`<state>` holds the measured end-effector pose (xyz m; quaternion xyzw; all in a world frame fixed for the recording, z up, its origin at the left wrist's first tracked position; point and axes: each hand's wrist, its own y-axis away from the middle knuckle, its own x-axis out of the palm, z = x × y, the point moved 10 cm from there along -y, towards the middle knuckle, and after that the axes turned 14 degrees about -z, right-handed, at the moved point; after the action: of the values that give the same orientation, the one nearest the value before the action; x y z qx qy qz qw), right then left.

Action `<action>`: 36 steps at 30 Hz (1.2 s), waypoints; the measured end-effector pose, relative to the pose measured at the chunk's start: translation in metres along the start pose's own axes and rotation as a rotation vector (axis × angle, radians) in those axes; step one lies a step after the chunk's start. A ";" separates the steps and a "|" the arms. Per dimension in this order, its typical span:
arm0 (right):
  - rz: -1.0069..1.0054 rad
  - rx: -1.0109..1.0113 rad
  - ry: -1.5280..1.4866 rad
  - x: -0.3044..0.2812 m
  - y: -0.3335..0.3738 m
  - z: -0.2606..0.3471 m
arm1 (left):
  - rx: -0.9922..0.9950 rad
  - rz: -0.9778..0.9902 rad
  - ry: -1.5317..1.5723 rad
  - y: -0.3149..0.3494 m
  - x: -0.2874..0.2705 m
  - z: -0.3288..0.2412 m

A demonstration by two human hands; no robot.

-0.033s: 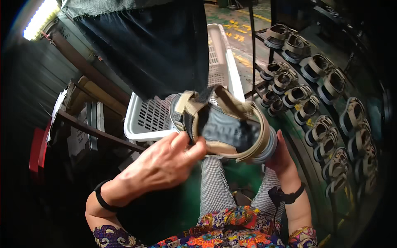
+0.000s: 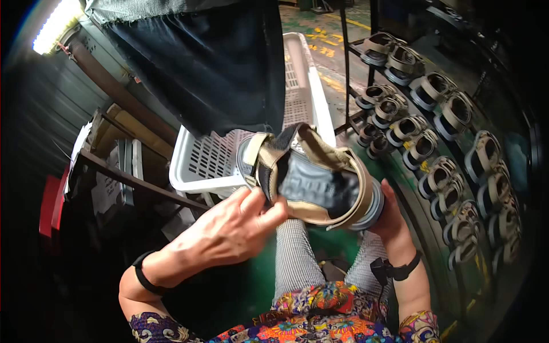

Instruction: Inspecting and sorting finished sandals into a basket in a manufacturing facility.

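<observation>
A beige sandal [image 2: 311, 186] with a dark insole, beige straps and a grey sole is held over my lap, its opening facing up. My left hand [image 2: 226, 228] pinches the strap edge at the near left side, thumb and forefinger closed on it. Around the sole at the right end, my right hand [image 2: 392, 214] is closed; most of its fingers are hidden under the sandal. One strap [image 2: 314, 146] stands up loose at the far side.
Behind the sandal is a white perforated basket [image 2: 209, 186], with a dark cloth [image 2: 229, 68] hanging over it. On the right, a dark metal rack [image 2: 346, 63] carries several similar sandals [image 2: 420, 146]. A dark metal frame [image 2: 137, 178] and a red panel [image 2: 53, 206] are at left.
The sandal has tilted slightly, and the far strap and dark lining at its left end show more openly. Both hands keep their hold; the background has shifted a little left.
</observation>
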<state>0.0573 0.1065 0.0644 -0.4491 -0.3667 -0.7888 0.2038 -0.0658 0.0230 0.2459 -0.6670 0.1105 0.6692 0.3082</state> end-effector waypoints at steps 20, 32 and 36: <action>-0.598 -0.324 0.424 -0.206 0.181 -0.032 | 0.077 0.106 0.293 0.057 0.108 -0.122; -0.629 -0.458 0.212 -0.246 0.224 -0.024 | -0.713 -0.490 0.592 0.065 0.107 0.034; -0.535 -0.452 -0.022 -0.244 0.224 -0.034 | -0.733 -0.667 0.474 0.058 0.125 0.109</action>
<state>0.3096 -0.0665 -0.0670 -0.3794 -0.2897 -0.8707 -0.1184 -0.1787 0.0716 0.1195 -0.8621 -0.2809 0.3613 0.2178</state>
